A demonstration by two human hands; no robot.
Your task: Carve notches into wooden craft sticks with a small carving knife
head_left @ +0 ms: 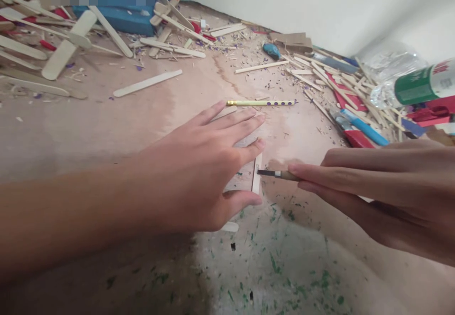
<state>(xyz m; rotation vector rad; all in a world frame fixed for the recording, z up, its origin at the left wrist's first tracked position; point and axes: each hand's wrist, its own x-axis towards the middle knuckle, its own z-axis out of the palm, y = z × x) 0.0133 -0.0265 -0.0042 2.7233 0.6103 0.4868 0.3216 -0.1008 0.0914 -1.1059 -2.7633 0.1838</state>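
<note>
While left hand (216, 163) brackets strip (256, 182), cutter (268, 173) at edge, clutter (59, 61) apart

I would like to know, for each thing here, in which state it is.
Wood strip: flat, partly covered
Left hand: spread, partly over the strip
Thin bladed tool: held, tip at the strip
Right hand: closed on the tool
Pencil: lying down
Bottle: on its side
Loose sticks: scattered
Table: green-marked at the near side

Narrow stick (256, 178) of matt bare wood, tool (280, 175) with dark metal blade (266, 173), glossy clear plastic bottle (414, 86)
</note>
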